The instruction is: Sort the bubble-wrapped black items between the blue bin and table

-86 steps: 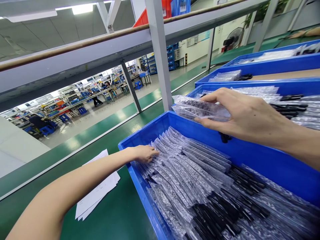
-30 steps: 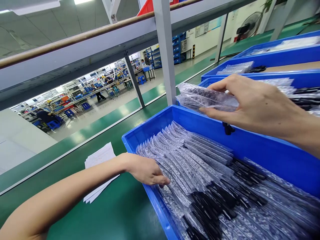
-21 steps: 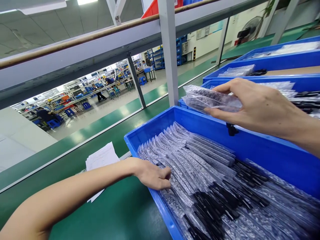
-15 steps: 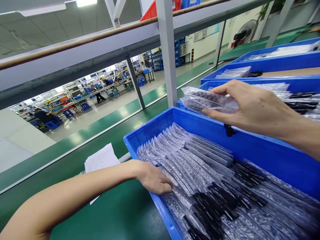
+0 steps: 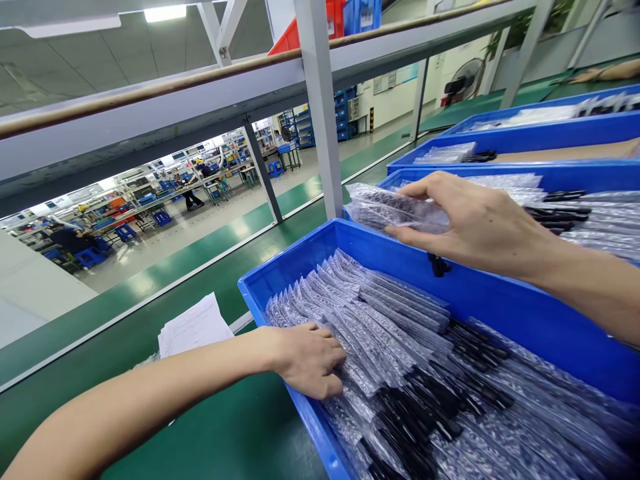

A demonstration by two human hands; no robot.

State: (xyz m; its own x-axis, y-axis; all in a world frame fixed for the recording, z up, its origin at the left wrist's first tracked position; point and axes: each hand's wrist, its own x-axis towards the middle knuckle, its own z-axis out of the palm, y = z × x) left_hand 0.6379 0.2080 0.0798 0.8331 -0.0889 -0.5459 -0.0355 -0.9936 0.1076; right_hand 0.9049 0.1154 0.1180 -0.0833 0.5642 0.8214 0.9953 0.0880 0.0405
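A blue bin (image 5: 320, 427) holds rows of clear plastic packets (image 5: 370, 333) with black ends showing. My left hand (image 5: 311, 360) lies over the packets at the bin's left edge, its fingers curled down; whether it grips one is hidden. Above the bin's far side, my right hand (image 5: 465, 223) holds a bundle of clear packets (image 5: 380, 205) between thumb and fingers. A black end (image 5: 439, 265) hangs beneath that hand.
More blue bins (image 5: 550, 137) with packets stand at the right. White papers (image 5: 195, 327) lie on the green table (image 5: 235, 427). A white upright post (image 5: 323, 120) rises behind the bin. Another person's arm (image 5: 610, 71) rests at the far right.
The view has shifted slightly to the right. My left hand's fingers have spread a little further over the packets. My right hand still holds its bundle. Another person's arm has come into view.
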